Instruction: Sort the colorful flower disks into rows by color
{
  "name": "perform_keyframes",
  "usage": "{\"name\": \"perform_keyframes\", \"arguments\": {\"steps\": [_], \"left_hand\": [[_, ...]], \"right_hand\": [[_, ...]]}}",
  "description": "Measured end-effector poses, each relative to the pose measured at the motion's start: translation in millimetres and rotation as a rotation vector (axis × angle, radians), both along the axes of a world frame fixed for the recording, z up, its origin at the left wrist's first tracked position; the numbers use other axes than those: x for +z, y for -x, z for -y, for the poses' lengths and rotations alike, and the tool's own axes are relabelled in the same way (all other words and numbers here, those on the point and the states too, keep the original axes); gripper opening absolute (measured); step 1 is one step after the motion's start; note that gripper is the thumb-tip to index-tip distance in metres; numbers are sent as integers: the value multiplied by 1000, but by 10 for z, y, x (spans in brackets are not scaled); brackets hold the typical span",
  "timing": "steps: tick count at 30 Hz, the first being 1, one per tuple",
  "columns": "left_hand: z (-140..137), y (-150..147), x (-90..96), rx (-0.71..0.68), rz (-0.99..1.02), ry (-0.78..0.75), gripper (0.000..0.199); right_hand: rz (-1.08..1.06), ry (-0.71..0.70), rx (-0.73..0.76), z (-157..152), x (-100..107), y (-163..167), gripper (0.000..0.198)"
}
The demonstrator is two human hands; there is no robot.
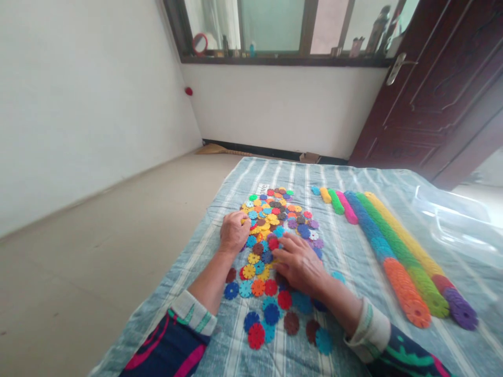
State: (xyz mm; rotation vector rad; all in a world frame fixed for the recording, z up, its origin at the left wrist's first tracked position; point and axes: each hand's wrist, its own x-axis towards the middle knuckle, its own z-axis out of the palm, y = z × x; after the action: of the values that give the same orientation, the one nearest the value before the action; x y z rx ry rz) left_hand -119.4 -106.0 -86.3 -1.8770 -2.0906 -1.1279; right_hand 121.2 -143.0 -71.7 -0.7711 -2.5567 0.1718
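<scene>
Many flat, notched plastic discs in mixed colours lie in a loose patch on the striped cloth. My left hand is closed at the patch's left edge, with a bit of yellow disc showing at its fingertips. How many discs it holds is hidden. Over the middle of the patch, my right hand reaches in, fingers bent and thumb drawn toward them around a yellow disc. A red disc sits beside those fingertips. Nearer me are a red disc and a brown disc.
On the right lie long overlapping rows of discs sorted by colour, including an orange stretch and a purple one. Shorter rows, one pink, are farther back. Clear plastic containers stand at the right edge. A broom lies by the wall.
</scene>
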Motion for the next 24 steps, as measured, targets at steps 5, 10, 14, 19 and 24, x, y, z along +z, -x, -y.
{"name": "perform_keyframes", "arguments": {"steps": [5,10,14,19,24], "left_hand": [[15,-14,17,-15,36,22,18],[29,-24,39,-29,62,37,18],[31,-33,48,-35,69,46,18],[31,-37,42,-40,65,38,19],[31,-32,32,-60,60,38,20]], "right_hand": [[48,1,32,26,21,99,12],[41,-3,-199,-125,-28,-40,11],[2,0,-109,-76,38,52,16],[67,22,111,-33,115,299,29],[76,7,-11,-209,35,149,24]]}}
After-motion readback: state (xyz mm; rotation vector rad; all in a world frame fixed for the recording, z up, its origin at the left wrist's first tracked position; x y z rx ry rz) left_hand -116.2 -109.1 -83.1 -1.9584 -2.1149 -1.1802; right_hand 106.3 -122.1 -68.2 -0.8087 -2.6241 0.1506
